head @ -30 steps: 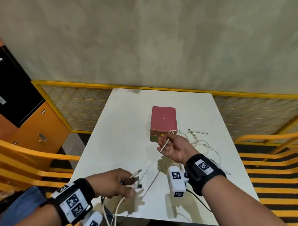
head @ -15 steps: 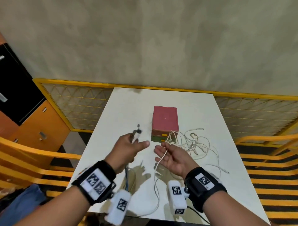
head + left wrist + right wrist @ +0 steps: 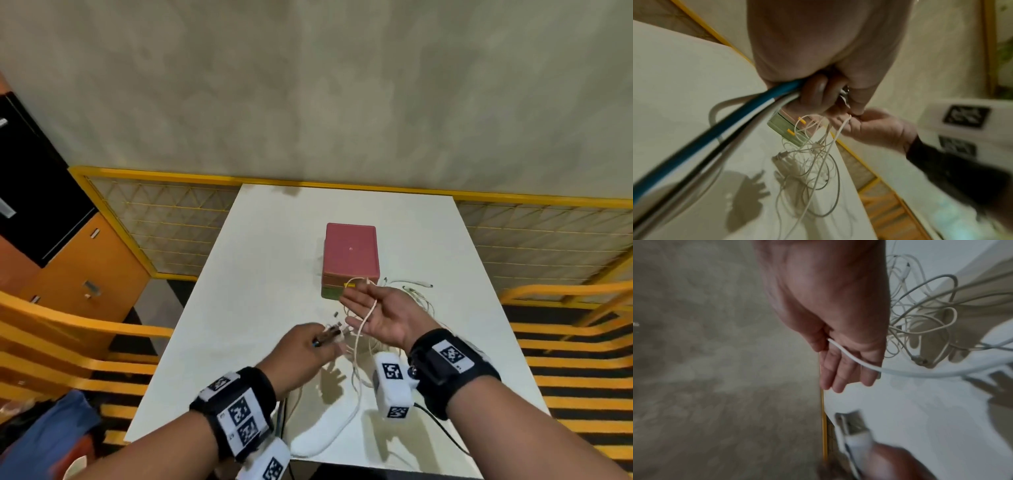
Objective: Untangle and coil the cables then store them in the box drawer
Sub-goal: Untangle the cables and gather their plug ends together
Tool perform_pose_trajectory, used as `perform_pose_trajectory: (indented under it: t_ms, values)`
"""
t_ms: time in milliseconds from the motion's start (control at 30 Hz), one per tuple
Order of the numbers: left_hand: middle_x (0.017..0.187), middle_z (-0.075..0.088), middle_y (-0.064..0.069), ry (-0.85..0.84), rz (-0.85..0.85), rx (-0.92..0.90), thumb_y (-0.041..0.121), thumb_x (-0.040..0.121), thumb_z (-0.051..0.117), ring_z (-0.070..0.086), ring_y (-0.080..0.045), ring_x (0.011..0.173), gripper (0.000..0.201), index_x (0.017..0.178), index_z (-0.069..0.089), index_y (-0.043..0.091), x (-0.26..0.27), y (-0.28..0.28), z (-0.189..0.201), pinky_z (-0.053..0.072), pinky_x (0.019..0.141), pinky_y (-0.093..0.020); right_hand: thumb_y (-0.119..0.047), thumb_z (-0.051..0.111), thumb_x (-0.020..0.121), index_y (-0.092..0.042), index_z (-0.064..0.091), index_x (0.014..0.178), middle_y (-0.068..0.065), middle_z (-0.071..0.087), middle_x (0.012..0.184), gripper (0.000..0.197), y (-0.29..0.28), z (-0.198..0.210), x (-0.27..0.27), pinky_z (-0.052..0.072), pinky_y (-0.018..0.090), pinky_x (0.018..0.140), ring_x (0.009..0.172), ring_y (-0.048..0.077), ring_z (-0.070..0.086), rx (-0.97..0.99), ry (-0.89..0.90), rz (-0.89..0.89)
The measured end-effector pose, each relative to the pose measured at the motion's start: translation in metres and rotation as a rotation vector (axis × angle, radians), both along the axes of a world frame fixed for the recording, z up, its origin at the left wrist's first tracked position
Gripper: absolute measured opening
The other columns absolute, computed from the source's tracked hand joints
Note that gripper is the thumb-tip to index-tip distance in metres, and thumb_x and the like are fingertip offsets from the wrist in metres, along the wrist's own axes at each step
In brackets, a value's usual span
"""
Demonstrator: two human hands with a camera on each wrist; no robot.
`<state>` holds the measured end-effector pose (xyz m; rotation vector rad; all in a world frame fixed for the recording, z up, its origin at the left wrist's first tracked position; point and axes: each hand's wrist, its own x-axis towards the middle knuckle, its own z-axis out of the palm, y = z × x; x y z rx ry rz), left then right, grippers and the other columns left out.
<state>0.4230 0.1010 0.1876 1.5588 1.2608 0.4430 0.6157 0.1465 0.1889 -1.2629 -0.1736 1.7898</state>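
Observation:
My left hand (image 3: 317, 344) grips a bundle of cable ends (image 3: 334, 333); in the left wrist view its fingers (image 3: 816, 92) curl round blue, white and black cables (image 3: 748, 113). Just beyond it my right hand (image 3: 371, 308) is palm up with straight fingers (image 3: 838, 369). A thin white cable (image 3: 855, 361) lies across that palm and hangs down to the table. The box drawer (image 3: 350, 255), red on top and green at the bottom, stands shut at mid-table. A tangle of thin white cables (image 3: 416, 291) lies to its right, partly hidden by my right hand.
The white table (image 3: 260, 281) is fenced at the back by a yellow mesh rail (image 3: 164, 219). Orange bars (image 3: 78, 325) flank both sides. An orange cabinet (image 3: 78, 274) stands at far left. A loop of white cable (image 3: 329, 435) trails to the near table edge.
My left hand has come back from beside the box toward me, ending close to my right hand. The right hand has stayed palm up with the white cable across it.

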Motion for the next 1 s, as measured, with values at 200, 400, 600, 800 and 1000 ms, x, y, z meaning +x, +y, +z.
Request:
perform_pose_trajectory:
  t_ms: [200, 400, 600, 800, 1000]
  values:
    - [0.060, 0.063, 0.012, -0.277, 0.334, 0.002, 0.012, 0.081, 0.077, 0.055, -0.004, 0.051, 0.012, 0.078, 0.066, 0.018, 0.013, 0.022, 0.006, 0.042, 0.047, -0.017, -0.026, 0.044, 0.099, -0.010, 0.065, 0.096, 0.008, 0.071, 0.079, 0.027, -0.021, -0.008, -0.043, 0.047, 0.047, 0.083, 0.071, 0.023, 0.066, 0.003, 0.109, 0.154]
    - [0.051, 0.058, 0.009, -0.287, 0.266, -0.143, 0.001, 0.083, 0.071, 0.052, -0.006, 0.044, 0.018, 0.073, 0.064, 0.014, 0.017, 0.019, -0.002, 0.044, 0.046, -0.017, -0.028, 0.041, 0.102, -0.007, 0.067, 0.096, 0.012, 0.073, 0.087, 0.034, -0.033, -0.006, -0.050, 0.049, 0.049, 0.081, 0.073, 0.027, 0.069, -0.019, 0.180, 0.122]
    - [0.056, 0.037, 0.001, -0.167, -0.019, -0.319, 0.009, 0.077, 0.077, 0.026, -0.013, 0.046, 0.031, 0.064, 0.052, 0.022, -0.020, 0.006, 0.004, 0.021, 0.044, -0.022, -0.020, 0.037, 0.105, -0.004, 0.055, 0.093, 0.019, 0.073, 0.076, 0.027, -0.017, -0.015, -0.034, 0.060, 0.040, 0.055, 0.072, 0.032, 0.071, -0.143, 0.211, -0.019]
    - [0.066, 0.039, -0.011, -0.037, -0.301, -0.450, 0.015, 0.077, 0.080, 0.030, -0.013, 0.044, 0.023, 0.067, 0.060, 0.022, -0.071, -0.016, 0.019, 0.027, 0.044, -0.022, -0.022, 0.032, 0.107, -0.007, 0.054, 0.094, 0.013, 0.075, 0.069, 0.030, -0.012, -0.022, -0.025, 0.060, 0.045, 0.062, 0.089, 0.031, 0.066, -0.160, 0.154, -0.072]
    - [0.065, 0.033, -0.009, 0.006, -0.199, -0.450, 0.019, 0.082, 0.079, 0.023, -0.013, 0.046, 0.025, 0.076, 0.055, 0.016, -0.097, 0.000, 0.025, 0.019, 0.044, -0.023, -0.028, 0.040, 0.105, -0.008, 0.058, 0.098, 0.012, 0.077, 0.084, 0.028, -0.016, -0.017, -0.023, 0.060, 0.048, 0.065, 0.082, 0.028, 0.074, -0.115, 0.089, 0.039]
